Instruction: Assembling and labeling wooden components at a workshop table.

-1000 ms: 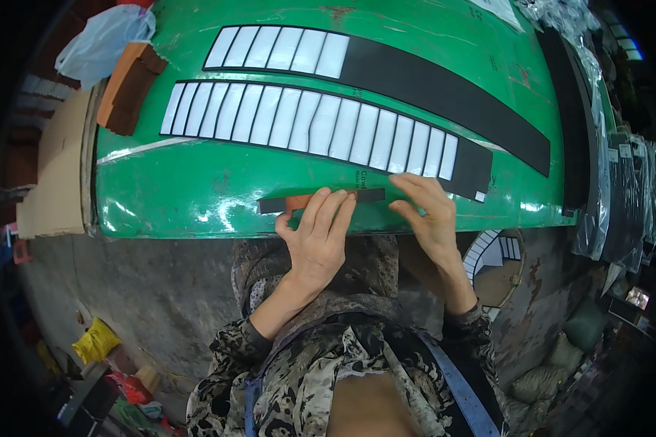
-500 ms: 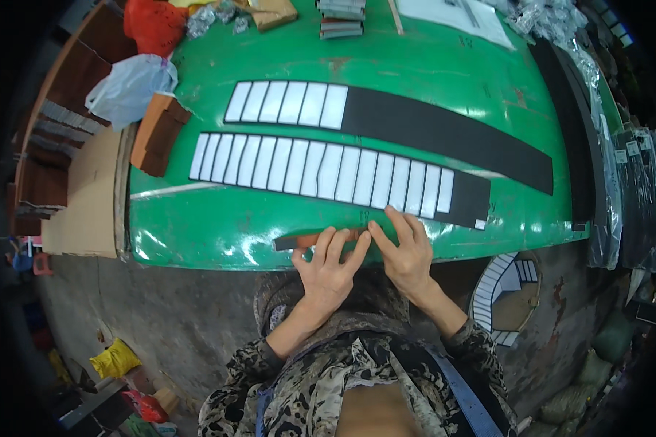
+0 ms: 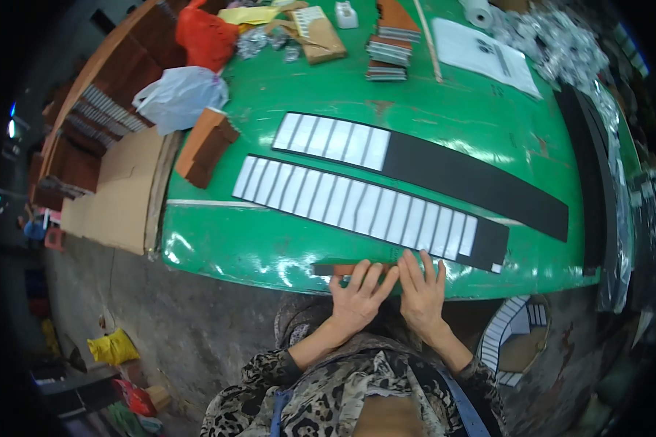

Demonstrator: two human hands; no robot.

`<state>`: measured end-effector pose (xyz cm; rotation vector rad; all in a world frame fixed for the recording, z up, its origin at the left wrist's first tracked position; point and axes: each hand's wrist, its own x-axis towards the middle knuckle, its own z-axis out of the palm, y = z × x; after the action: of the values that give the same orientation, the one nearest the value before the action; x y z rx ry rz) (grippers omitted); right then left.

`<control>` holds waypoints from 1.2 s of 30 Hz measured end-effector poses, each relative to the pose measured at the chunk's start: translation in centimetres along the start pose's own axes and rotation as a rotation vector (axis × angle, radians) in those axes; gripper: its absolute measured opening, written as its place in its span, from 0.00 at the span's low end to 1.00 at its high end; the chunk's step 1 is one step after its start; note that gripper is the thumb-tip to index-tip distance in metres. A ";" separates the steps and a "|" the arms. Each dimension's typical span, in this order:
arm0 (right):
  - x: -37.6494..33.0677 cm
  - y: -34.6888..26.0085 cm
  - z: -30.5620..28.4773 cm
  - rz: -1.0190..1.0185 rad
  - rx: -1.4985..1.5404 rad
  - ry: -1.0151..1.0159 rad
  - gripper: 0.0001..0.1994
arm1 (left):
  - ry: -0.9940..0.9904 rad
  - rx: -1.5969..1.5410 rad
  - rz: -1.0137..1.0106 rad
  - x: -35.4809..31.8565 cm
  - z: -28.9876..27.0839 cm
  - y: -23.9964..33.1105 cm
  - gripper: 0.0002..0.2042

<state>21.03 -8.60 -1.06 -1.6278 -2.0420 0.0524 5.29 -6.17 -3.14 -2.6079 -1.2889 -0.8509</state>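
Observation:
At the near edge of the green table, my left hand [image 3: 358, 300] bends its fingers down over a small orange-brown piece [image 3: 342, 269]. A thin dark strip [image 3: 322, 269] pokes out from the left of that piece. My right hand [image 3: 423, 297] lies beside it with fingers stretched forward, its fingertips close to my left ones; nothing shows in it. Just beyond are two long black strips. White rectangles cover most of the nearer strip [image 3: 490, 244], which has a small white tag at its right end. Only the left part of the farther strip [image 3: 474, 186] carries white rectangles.
A brown block [image 3: 205, 149] and a white plastic bag [image 3: 178, 98] stand left on the table [image 3: 270, 244]. Stacked pieces [image 3: 388, 54] lie at the back. Dark strips [image 3: 577, 182] line the right side. A round container [image 3: 517, 331] sits below the edge.
The whole view has shifted, so the table and strips appear farther right and lower. Both hands stay at the piece by the table edge; my right fingers are closer together.

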 end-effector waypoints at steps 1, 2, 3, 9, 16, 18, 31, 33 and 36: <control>-0.2 0.5 0.1 0.038 0.185 -0.007 0.24 | -0.018 -0.006 -0.008 0.1 -0.3 0.0 0.26; -0.3 0.8 0.3 0.077 0.371 -0.011 0.25 | -0.008 -0.012 -0.004 0.2 -0.4 -0.1 0.26; -0.3 0.5 -0.5 0.211 0.501 0.015 0.25 | -0.016 -0.024 -0.005 0.3 -0.4 -0.2 0.26; 0.5 0.7 1.2 0.592 0.749 -0.109 0.16 | -0.093 -0.147 -0.076 2.1 -2.2 -1.5 0.27; 4.4 -0.5 -1.8 0.580 0.978 -0.089 0.15 | 0.066 -0.698 -0.172 4.8 -7.8 -4.9 0.25; 9.5 1.0 -4.5 0.531 0.867 -0.027 0.13 | 0.194 -0.663 -0.155 5.1 -10.5 -6.6 0.20; 49.9 18.2 -7.4 0.370 0.662 0.053 0.14 | 0.352 -0.420 -0.865 3.4 -12.1 -25.0 0.12; 53.0 19.9 -5.8 0.406 0.590 -0.045 0.14 | 0.413 -0.406 -0.924 3.8 -12.0 -25.8 0.12; 56.4 21.5 -2.5 0.386 0.579 -0.056 0.13 | 0.420 -0.387 -0.978 2.5 -12.7 -27.3 0.12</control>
<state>33.47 48.41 14.69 -1.6071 -1.5158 0.7569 -19.72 8.64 4.89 -1.6885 -2.4283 -1.7871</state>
